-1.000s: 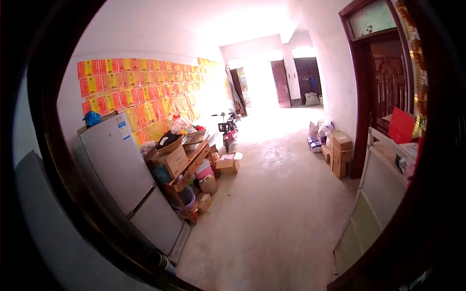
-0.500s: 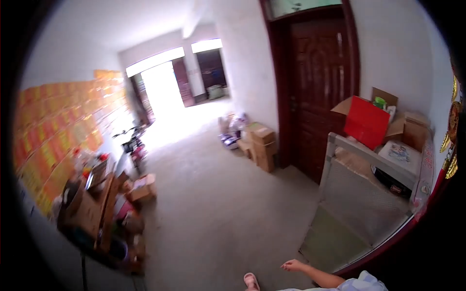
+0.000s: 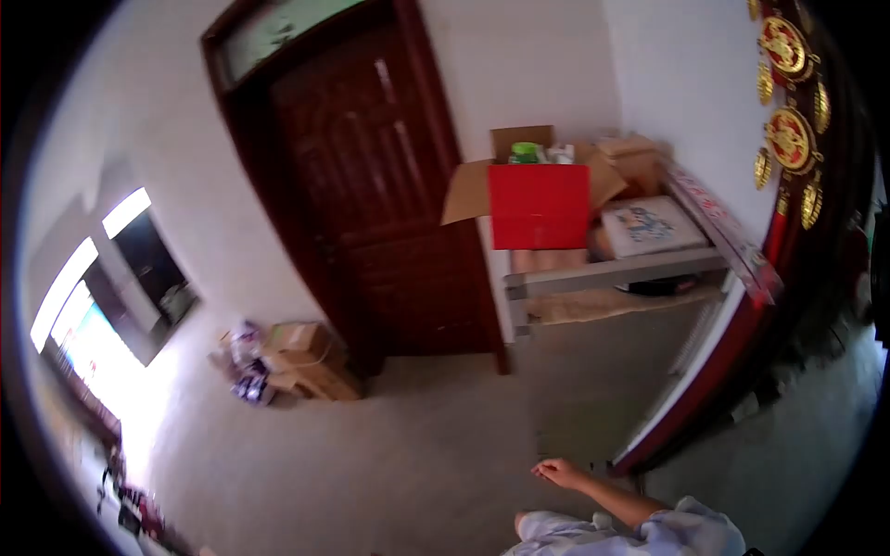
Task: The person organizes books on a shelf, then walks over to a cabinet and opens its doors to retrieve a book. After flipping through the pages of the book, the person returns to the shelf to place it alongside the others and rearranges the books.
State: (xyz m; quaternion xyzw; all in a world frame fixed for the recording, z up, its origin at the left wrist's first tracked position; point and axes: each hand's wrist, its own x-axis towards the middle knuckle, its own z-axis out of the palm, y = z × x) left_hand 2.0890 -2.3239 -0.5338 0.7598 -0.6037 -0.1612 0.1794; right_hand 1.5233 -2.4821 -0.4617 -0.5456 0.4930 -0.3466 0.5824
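My right hand [image 3: 559, 473] is near the bottom of the view, in front of my body, with its fingers loosely curled together and no object visible in them. It touches nothing. Close beyond it stands a low mesh-panelled frame gate [image 3: 616, 371] with a grey top bar. Behind that bar, a red box flap [image 3: 540, 206] hangs from an open cardboard box with a green-lidded item [image 3: 525, 151] inside. A white printed package [image 3: 652, 225] lies beside it. My left hand is out of view.
A dark red door [image 3: 380, 185] is set in the wall beyond. Cartons [image 3: 311, 357] and bags [image 3: 248, 347] sit on the floor left of it. Gold and red ornaments [image 3: 790, 139] hang at the right doorframe. Part of a bike [image 3: 134, 510] shows at lower left.
The view has swung to the right, bringing the door and boxes toward the middle; the fridge and wall posters have gone out of view. My right hand came into view and stays low.
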